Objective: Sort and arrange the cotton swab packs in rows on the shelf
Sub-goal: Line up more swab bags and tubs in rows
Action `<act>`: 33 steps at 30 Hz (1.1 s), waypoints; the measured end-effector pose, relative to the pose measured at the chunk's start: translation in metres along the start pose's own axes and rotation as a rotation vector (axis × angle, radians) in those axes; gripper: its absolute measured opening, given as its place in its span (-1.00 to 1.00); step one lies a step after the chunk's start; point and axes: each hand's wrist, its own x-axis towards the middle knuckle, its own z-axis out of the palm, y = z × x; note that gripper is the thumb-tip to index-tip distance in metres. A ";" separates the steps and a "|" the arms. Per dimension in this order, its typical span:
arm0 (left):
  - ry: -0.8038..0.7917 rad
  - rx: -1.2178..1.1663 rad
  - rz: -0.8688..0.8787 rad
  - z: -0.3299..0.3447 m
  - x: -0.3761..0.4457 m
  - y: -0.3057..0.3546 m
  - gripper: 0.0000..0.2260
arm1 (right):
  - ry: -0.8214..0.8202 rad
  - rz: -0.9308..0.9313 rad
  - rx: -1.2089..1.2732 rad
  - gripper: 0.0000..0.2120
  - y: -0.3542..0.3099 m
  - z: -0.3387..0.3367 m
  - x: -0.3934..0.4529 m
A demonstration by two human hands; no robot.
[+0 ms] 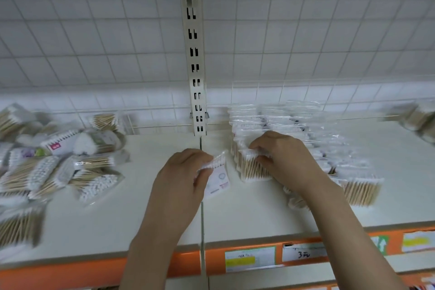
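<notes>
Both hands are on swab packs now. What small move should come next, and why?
Probably the left hand should carry the cotton swab pack it pinches to the right and stand it at the near end of the row of packs. The right hand already grips that row's front pack, seemingly steadying it, and the held pack hangs just beside it above the shelf.

Two hands (181, 172), one shelf (131, 223), three price labels (250, 259), cotton swab packs (94, 183) too many and blurred to count
</notes>
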 end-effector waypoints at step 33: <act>-0.009 0.014 0.148 0.074 0.026 0.040 -0.71 | 0.194 0.166 0.195 -0.75 0.021 -0.030 -0.072</act>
